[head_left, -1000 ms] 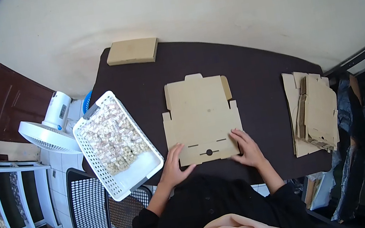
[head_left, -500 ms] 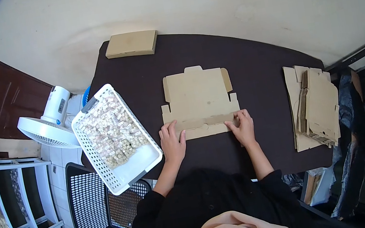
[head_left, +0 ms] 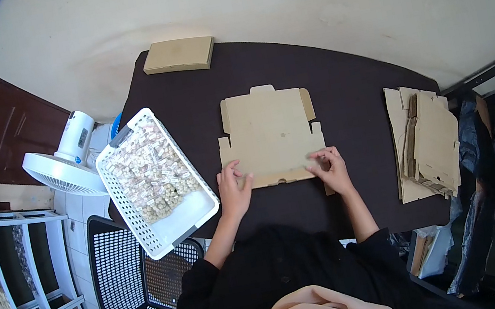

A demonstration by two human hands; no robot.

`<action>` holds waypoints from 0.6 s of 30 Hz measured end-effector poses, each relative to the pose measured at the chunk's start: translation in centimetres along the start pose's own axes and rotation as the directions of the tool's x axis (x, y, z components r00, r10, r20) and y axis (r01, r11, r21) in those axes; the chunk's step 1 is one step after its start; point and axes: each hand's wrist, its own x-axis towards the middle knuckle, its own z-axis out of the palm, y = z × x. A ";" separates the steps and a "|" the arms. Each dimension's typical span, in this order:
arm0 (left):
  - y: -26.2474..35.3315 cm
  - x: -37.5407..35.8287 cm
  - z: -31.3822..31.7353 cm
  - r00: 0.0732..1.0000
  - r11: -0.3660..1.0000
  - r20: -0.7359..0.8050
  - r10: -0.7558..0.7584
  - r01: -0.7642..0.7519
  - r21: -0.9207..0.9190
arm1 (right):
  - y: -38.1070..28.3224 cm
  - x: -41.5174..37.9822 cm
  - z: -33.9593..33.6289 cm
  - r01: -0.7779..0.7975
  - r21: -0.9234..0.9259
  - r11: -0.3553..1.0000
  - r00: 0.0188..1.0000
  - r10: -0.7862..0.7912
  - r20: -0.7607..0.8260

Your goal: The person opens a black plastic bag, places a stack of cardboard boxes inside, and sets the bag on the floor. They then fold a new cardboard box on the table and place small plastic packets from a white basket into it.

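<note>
Left hand [head_left: 233, 187] and right hand [head_left: 329, 166] each keep a pinching grip on the cardboard blank's [head_left: 271, 137] folded near edge

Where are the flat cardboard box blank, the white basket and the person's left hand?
flat cardboard box blank [head_left: 270, 130], head view, middle panel
white basket [head_left: 153, 247], head view, near rim
left hand [head_left: 234, 193], head view, back of hand

A dark brown bench [head_left: 350, 97] carries a flat die-cut cardboard box blank [head_left: 269, 134], a white slotted plastic basket [head_left: 156, 180] overhanging its left edge, a closed tan cardboard box [head_left: 179, 55] and a stack of flattened cardboard pieces [head_left: 425, 146].
</note>
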 end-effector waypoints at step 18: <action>4.5 1.4 0.6 0.914 0.753 0.403 -0.032 -0.243 0.611 | 1.8 11.6 1.8 -0.194 -0.170 0.966 0.960 0.151 -0.235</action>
